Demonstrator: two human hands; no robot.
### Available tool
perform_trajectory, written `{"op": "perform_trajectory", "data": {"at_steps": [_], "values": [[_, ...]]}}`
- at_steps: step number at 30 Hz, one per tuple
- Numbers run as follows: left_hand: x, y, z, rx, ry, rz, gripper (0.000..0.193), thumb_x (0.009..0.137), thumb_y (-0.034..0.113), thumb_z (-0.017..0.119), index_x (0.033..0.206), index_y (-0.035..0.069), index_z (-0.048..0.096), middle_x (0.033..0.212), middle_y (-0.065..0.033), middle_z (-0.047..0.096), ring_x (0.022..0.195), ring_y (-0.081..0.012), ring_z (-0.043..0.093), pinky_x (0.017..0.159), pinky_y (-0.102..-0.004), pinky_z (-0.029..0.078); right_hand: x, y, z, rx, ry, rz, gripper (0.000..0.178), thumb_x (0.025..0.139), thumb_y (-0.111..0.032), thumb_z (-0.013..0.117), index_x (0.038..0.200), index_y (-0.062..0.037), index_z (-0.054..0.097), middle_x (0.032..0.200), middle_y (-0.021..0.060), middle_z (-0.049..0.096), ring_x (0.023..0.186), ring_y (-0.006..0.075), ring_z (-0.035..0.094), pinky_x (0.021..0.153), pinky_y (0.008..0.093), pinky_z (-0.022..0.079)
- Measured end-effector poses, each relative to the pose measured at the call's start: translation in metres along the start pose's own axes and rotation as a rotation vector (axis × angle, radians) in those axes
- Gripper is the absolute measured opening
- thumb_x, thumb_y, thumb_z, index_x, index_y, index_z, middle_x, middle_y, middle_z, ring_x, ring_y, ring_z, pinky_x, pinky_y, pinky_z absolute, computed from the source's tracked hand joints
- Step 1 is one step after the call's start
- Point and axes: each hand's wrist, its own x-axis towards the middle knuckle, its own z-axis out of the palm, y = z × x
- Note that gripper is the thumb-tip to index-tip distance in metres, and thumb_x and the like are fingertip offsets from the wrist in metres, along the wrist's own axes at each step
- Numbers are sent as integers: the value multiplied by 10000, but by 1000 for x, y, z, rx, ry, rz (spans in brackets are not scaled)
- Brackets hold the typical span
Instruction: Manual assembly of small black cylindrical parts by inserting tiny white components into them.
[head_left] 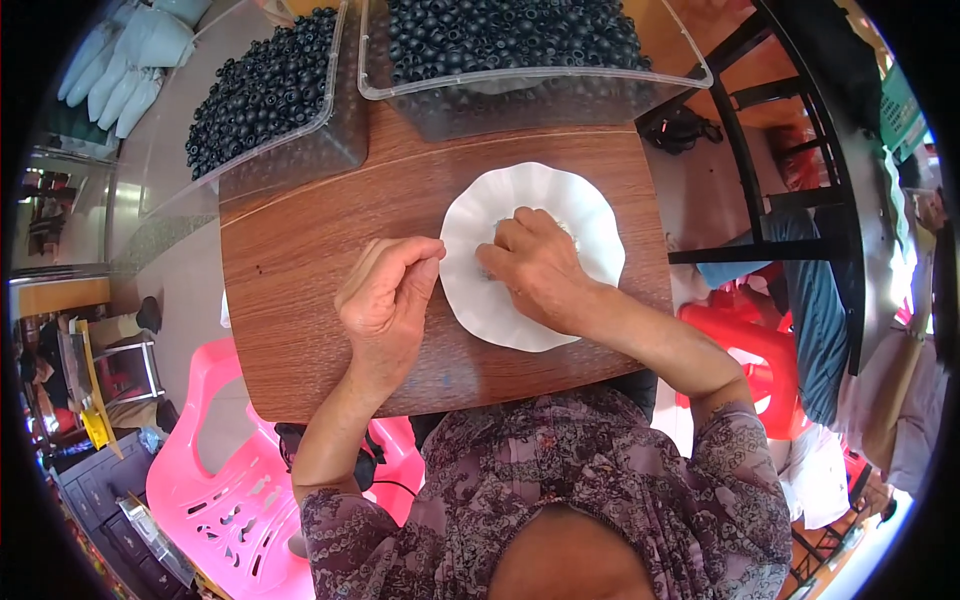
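Over the middle of the wooden table my left hand (388, 290) is held up just left of a white wavy-edged plate (580, 195). Its thumb and forefinger are pinched together, and whatever is between them is too small to make out. My right hand (538, 265) reaches down into the plate with its fingers curled and drawn together. Small pale pieces (569, 235) show beside those fingers in the plate's centre. What the right fingertips hold is hidden under the hand.
Two clear plastic bins, left (290, 172) and right (640, 78), stand at the table's far side, full of round black bead-like pieces with holes. A pink plastic chair (225, 490) is at the left. Right of the table are a black metal frame (755, 245), a red stool (745, 335) and a seated person.
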Motion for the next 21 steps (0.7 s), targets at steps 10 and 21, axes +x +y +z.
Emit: {"op": "perform_trajectory", "data": {"at_steps": [10,21], "values": [[-3,-2,-1,-7,-2,-4,104,832,37,606,916,-20,625,834,-53,610,766,-110,560,677,-215,442,4,-1,2,30,-31,-20,134,585,-3,638,689,-49,567,683,77,520,681,244,489,613,351,407],[-2,0,9,61,-17,68,107,749,-43,628,848,-7,615,766,-94,613,680,-209,577,595,-291,454,-3,3,1,62,35,60,205,587,-13,688,763,-43,587,714,76,538,703,250,500,633,354,408]]}}
